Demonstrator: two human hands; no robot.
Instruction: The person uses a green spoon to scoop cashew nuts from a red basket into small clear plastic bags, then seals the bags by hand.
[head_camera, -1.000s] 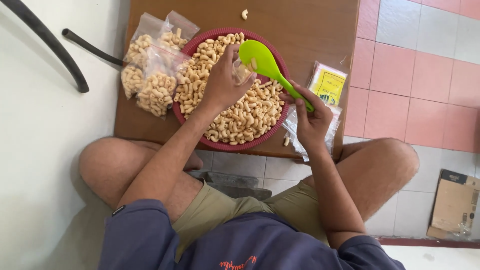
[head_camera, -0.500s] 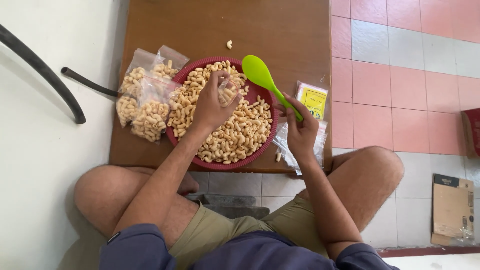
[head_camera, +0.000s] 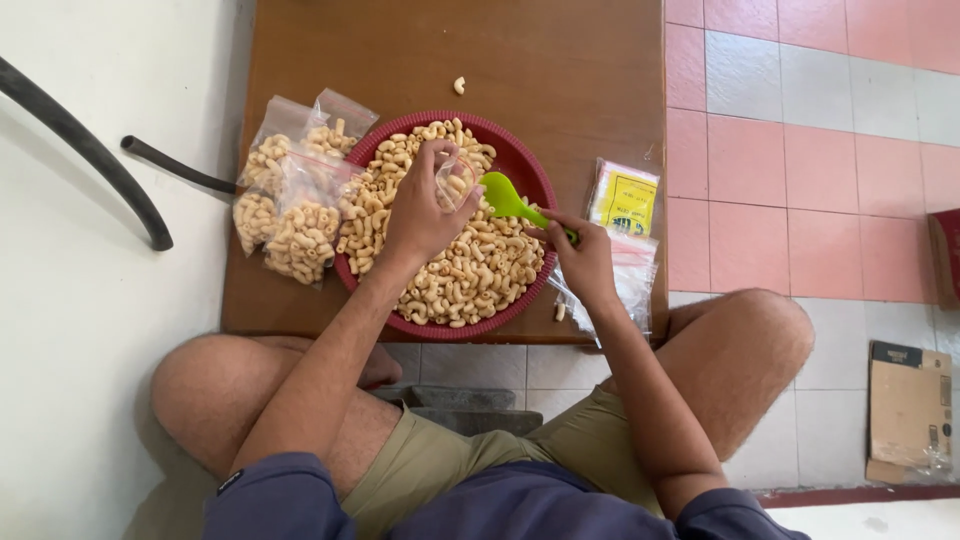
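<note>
Hands both over the red bowl (head_camera: 520, 160), which sits on a low brown table (head_camera: 520, 60) and is filled with pale elbow-shaped snack pieces (head_camera: 470, 270).

Left hand (head_camera: 420, 215): fingers curled and clamped on a small clear bag (head_camera: 452, 180), held with its mouth toward the spoon, above the upper middle of the bowl. Can't tell how much is in the bag.

Right hand (head_camera: 585, 260): fingers closed around the handle of a green plastic spoon (head_camera: 505, 198). Spoon bowl points left and sits just beside the bag's opening, touching or nearly so; can't tell which. Hand itself is over the bowl's right rim.

Around it:
- Filled clear bags (head_camera: 290, 195) of the same pieces lie in a pile left of the bowl, touching its rim.
- Stack of empty clear bags (head_camera: 630, 275) right of the bowl, partly under the right hand, with a yellow-labelled packet (head_camera: 622, 198) just above it.
- One loose piece (head_camera: 459, 85) on the table above the bowl, well apart from it; another loose piece (head_camera: 560, 311) near the table's front edge.
- Black hose (head_camera: 90, 150) on the white floor to the left.
- Cardboard box (head_camera: 905, 410) on the pink-and-white tiles at lower right.

Person sits cross-legged at the table's near edge, knees on either side.
</note>
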